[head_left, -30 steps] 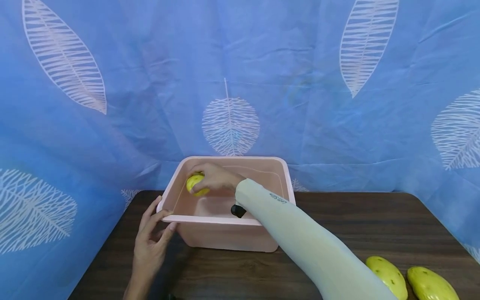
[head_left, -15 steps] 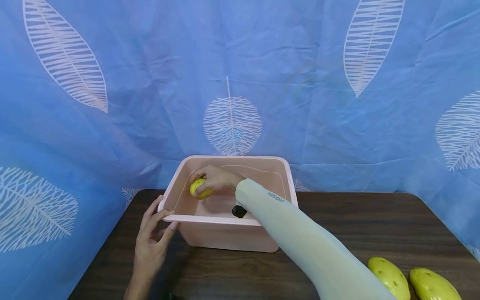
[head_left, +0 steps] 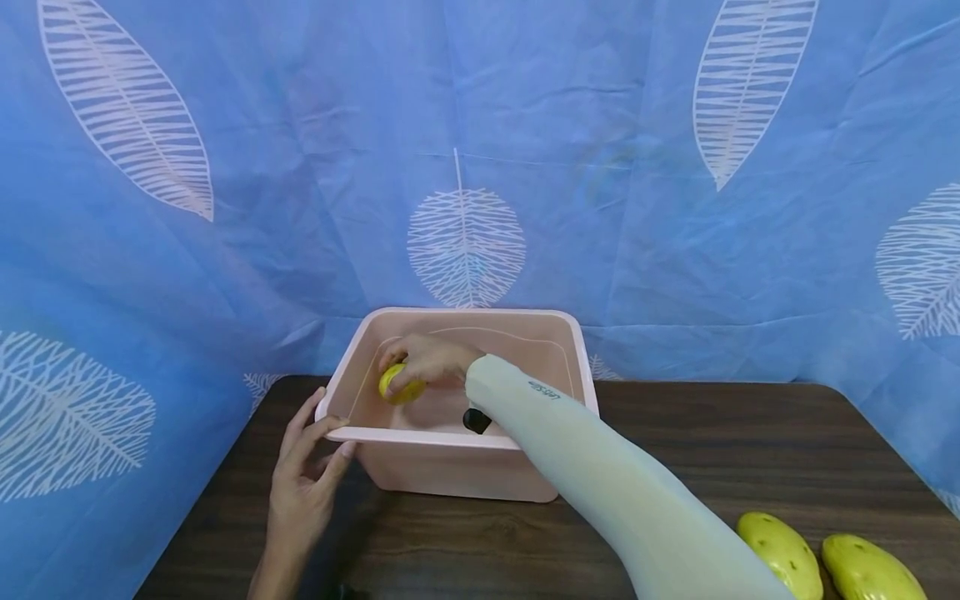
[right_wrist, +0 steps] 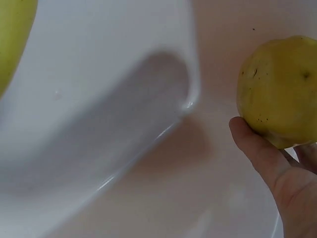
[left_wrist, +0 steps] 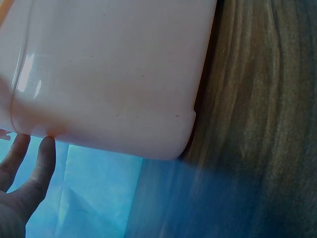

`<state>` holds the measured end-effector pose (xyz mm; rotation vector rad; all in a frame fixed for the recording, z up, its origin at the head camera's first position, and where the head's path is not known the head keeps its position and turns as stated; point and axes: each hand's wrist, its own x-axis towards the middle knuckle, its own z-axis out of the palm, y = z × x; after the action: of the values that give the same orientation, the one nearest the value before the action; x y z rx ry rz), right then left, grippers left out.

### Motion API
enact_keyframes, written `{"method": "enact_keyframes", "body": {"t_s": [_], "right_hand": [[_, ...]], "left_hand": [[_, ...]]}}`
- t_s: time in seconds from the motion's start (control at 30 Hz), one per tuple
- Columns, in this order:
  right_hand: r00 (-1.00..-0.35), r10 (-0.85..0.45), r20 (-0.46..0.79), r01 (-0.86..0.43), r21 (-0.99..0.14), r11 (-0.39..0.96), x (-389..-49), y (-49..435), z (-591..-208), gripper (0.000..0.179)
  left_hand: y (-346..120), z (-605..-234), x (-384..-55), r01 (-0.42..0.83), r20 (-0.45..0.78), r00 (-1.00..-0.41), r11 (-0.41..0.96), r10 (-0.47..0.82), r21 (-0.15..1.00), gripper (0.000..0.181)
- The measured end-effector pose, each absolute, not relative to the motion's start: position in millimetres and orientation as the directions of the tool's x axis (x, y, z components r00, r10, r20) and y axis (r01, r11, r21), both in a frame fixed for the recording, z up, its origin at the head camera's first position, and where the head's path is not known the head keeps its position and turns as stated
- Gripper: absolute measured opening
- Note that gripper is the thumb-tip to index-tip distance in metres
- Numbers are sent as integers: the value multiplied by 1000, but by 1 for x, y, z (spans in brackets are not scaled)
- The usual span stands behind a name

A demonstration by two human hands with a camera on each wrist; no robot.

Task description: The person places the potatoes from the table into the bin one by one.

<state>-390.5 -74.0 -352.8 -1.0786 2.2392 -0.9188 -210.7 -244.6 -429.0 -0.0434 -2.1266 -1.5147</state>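
Note:
A pink plastic tub (head_left: 457, 471) stands on the dark wooden table. At its near left corner my left hand (head_left: 300, 492) grips the rim, fingers over the edge and thumb below it. The left wrist view shows two of its fingers (left_wrist: 45, 158) at the tub's side wall (left_wrist: 114, 79). Inside the tub, toward its left end, my right hand (head_left: 431, 358) holds a yellow potato (head_left: 401, 383) with small dark eyes. In the right wrist view the thumb lies along the potato (right_wrist: 282, 94), above the tub's floor (right_wrist: 99, 59).
Another yellow potato (right_wrist: 12, 39) shows in the tub at the upper left of the right wrist view. Two more potatoes, a left one (head_left: 782, 554) and a right one (head_left: 873, 571), lie at the table's near right. Behind the table (head_left: 712, 450) hangs a blue leaf-print cloth (head_left: 315, 208).
My right hand has brought the potato slightly down and to the right inside the tub, away from its left wall. My left hand stays at the rim.

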Motion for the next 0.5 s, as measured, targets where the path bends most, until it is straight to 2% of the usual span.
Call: {"method": "enact_keyframes", "body": {"t_s": [0.33,0.5], "right_hand": [[-594,-785,-174,-408,-776,480,-386,-78,-357,42],[-598,-782,-174,-389,-790,473,-386,-80,-357,34]], "left_hand": [[-246,-428,-210,308,419,-867,372,-269,876,30],[-246,-427,-210,303,416,-869,376,-269,876,31]]}}
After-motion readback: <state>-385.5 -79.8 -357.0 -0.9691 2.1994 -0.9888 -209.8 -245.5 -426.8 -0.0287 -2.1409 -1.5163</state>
